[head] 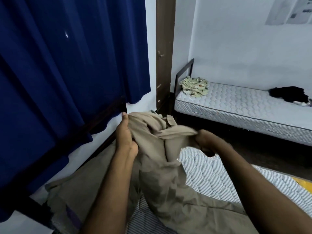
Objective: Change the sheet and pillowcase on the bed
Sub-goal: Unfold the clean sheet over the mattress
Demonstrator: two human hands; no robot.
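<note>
A tan sheet [162, 179] lies bunched and rumpled across the near bed's quilted striped mattress [207, 174], part of which is bare on the right. My left hand [125, 137] grips a fold of the sheet near the head of the bed, thumb pointing up. My right hand [205, 141] pinches another gathered fold, pulled taut between the two hands. The far corner of the sheet is heaped up by the dark bed frame [101, 119].
A dark blue curtain [67, 65] hangs over the wall at left. A second bed with a bare mattress [244, 105] stands at right, holding a crumpled floral cloth [195, 86] and a black garment [289, 94]. A brown door [164, 53] stands between them. Dark floor [253, 147] separates the beds.
</note>
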